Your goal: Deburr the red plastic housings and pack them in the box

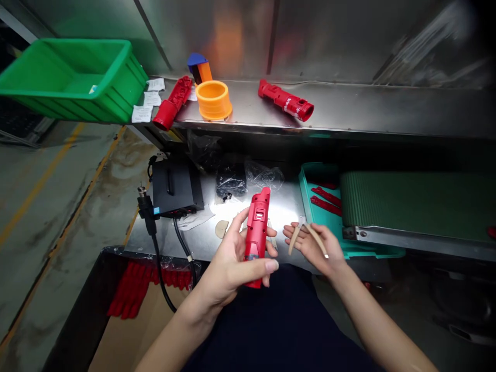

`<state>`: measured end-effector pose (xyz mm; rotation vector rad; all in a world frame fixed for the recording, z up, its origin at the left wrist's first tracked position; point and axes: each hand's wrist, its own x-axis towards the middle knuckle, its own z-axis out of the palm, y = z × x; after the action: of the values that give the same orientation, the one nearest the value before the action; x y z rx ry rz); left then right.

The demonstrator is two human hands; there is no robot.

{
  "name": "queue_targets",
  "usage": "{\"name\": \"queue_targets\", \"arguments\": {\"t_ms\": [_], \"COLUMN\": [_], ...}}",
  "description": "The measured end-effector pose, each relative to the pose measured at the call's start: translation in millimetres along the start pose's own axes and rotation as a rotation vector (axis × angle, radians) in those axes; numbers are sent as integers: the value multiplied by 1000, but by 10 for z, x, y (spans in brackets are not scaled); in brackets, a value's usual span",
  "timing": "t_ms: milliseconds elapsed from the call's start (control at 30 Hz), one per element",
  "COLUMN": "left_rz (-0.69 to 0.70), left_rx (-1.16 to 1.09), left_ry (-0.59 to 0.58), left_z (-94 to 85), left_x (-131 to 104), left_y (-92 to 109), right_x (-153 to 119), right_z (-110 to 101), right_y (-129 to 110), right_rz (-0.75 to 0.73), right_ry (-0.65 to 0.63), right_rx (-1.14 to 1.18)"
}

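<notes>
My left hand (232, 263) is wrapped round a red plastic housing (257, 225), held upright with the thumb across its lower part. A small slotted window shows near its upper end. To the right, my right hand (318, 248) is turned palm up with its fingers partly spread. Across that palm and fingers lies a hand tool with two curved beige handles (318, 240), like nippers; its head is hard to make out. Beige pieces (221, 229) rest on the metal table behind my left hand.
On the shelf are a green bin (116, 98), an orange ring (214, 101), and red housings (287, 101). A black box (176, 186) with cables stands left. At right, a teal tray (308, 194) holds red parts beside a green conveyor belt (418, 201). Red parts (134, 289) fill a lower-left box.
</notes>
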<state>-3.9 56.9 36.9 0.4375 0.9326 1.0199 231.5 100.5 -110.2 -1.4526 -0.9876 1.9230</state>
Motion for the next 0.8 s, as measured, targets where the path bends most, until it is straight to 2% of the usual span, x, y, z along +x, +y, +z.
{"name": "queue_targets", "arguments": {"t_ms": [67, 100, 167, 200, 267, 333, 400, 467, 533, 667, 800], "left_rz": [-75, -104, -140, -153, -166, -172, -176, -202, -233, -259, -257], "left_rx": [9, 21, 56, 77, 110, 134, 151, 166, 182, 215, 244], "left_ry": [-44, -59, -79, -90, -117, -159, -191, -216, -243, -285, -290], "left_z": [44, 66, 107, 125, 157, 187, 221, 260, 299, 365, 401], "left_x": [-16, -23, -39, -50, -79, -116, -154, -188, -212, -231, -224], "left_y": [32, 48, 80, 96, 124, 138, 137, 125, 108, 96, 119], "right_x": [-260, -397, -667, -791, -993, -1109, -1137, -1102, -1044, -973, -963], "right_z": [-17, -27, -42, -45, -31, 21, 106, 203, 288, 383, 406], "right_y": [-346, -512, -830, -983, -1276, -1533, -1723, -1830, -1870, -1870, -1879], "right_rz": [-13, -7, -29, -79, -274, -578, -913, -1173, -1298, -1351, -1388], "right_ry": [-111, -217, -390, -434, -420, -395, -366, -329, -325, -400, -473], "right_rx": [140, 203, 139, 9, -416, -851, -1189, -1442, -1639, -1874, -1954]}}
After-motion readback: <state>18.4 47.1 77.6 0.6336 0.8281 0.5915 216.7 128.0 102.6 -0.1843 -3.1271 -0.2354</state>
